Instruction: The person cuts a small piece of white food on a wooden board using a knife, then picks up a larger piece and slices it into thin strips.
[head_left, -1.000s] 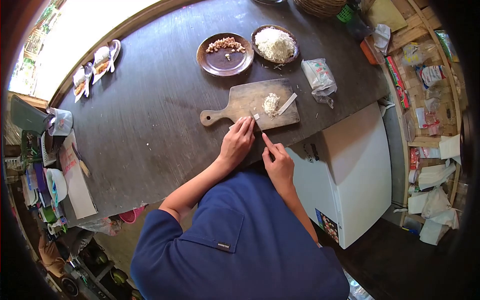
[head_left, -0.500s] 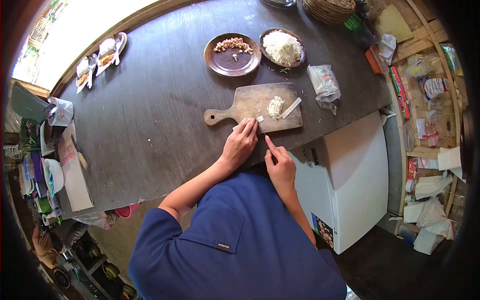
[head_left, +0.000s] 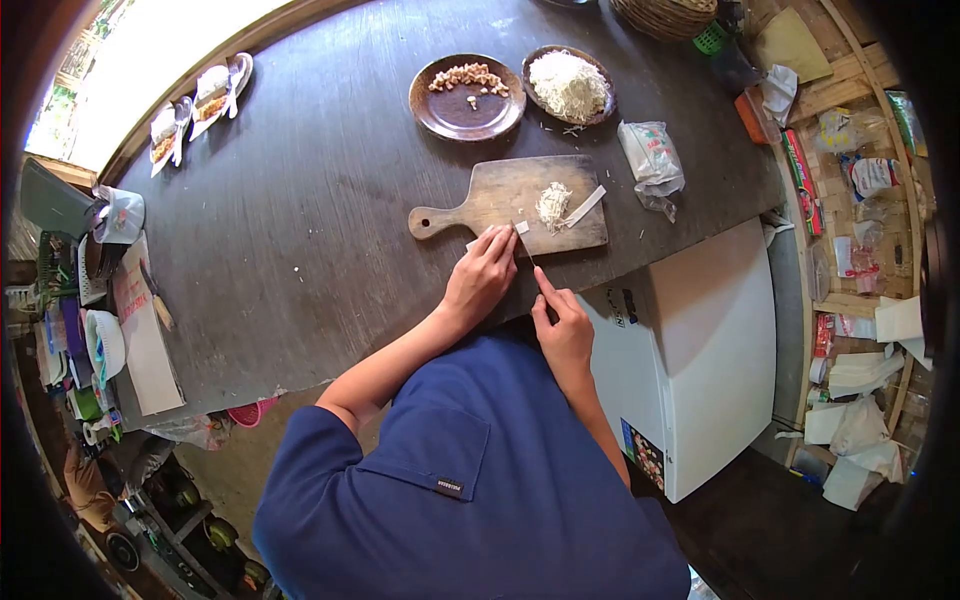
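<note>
A wooden cutting board (head_left: 500, 190) with a handle lies on the dark table. On it sit a small heap of pale shreds (head_left: 553, 206) and a flat pale strip (head_left: 586, 206). My left hand (head_left: 482, 272) presses its closed fingers on another pale piece (head_left: 522, 228) at the board's near edge; its end pokes out past the fingertips. My right hand (head_left: 563, 328) grips a knife, index finger stretched along it. Only the thin blade (head_left: 529, 250) shows, reaching to the pale piece beside my left fingertips; the handle is hidden in my palm.
Beyond the board stand a brown plate (head_left: 468, 122) with small tan pieces and a dish (head_left: 535, 98) heaped with white shreds. A plastic-wrapped packet (head_left: 651, 160) lies to the right. A white appliance (head_left: 715, 350) stands below the table's right edge. Cardboard (head_left: 150, 340) lies at left.
The blade now shows as a thin line between my right index finger and the pale piece. Both hands stay almost in place; the whole view has shifted slightly.
</note>
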